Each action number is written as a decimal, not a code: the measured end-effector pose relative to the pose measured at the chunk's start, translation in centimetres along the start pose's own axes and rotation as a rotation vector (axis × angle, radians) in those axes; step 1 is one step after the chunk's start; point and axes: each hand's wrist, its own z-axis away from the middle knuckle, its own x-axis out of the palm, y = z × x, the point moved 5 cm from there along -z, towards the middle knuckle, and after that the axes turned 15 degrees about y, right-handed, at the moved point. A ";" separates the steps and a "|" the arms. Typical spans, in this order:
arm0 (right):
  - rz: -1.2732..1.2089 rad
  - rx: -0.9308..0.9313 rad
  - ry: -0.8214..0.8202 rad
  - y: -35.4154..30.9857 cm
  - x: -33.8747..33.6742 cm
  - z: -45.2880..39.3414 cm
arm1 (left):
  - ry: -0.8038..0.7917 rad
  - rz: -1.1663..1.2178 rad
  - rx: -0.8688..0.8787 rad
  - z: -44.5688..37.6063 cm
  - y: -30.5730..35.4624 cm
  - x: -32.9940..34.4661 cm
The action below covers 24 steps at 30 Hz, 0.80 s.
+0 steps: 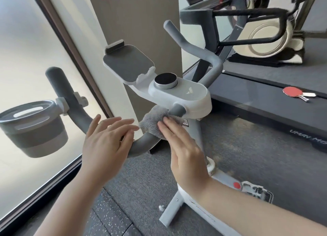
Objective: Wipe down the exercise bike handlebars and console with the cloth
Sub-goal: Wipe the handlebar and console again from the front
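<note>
We're pressing the fuzzy grey cloth onto the left handlebar with our right hand, fingers flat, at about 7 o'clock from the console. Our left hand is hovering spread-out just beside it, gripping nothing. Cup holder is hanging off at 9 o'clock.

Red table-tennis paddle lying on treadmill belt; second machine behind; frosted window left.
</note>
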 end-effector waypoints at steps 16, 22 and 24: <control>0.046 -0.145 -0.096 3.5 1.8 -6.9 | 0.026 0.057 0.045 0.3 -0.8 0.0; -0.093 -0.303 -0.117 -1.2 2.6 -2.3 | 0.173 0.092 -0.052 1.0 -0.3 -0.2; 0.022 -0.447 -0.147 1.5 1.4 -4.4 | 0.119 0.104 0.000 0.9 -0.5 -0.2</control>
